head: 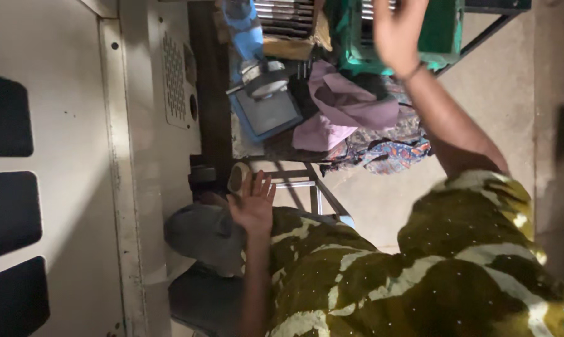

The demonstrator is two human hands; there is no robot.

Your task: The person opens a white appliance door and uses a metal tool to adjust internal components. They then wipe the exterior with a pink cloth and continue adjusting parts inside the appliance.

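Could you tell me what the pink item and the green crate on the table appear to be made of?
The pink item looks like soft woven cloth with a matte finish: it lies crumpled in loose folds. The green crate looks like rigid moulded plastic, judging by its slatted walls and slight sheen, though painted metal is possible.

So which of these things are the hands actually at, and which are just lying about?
At the hands: nothing is held. Left hand is open beside the grey cloth; right hand is open in front of the green crate.
Lying about: pink cloth, patterned cloth, blue-framed device, metal stand.
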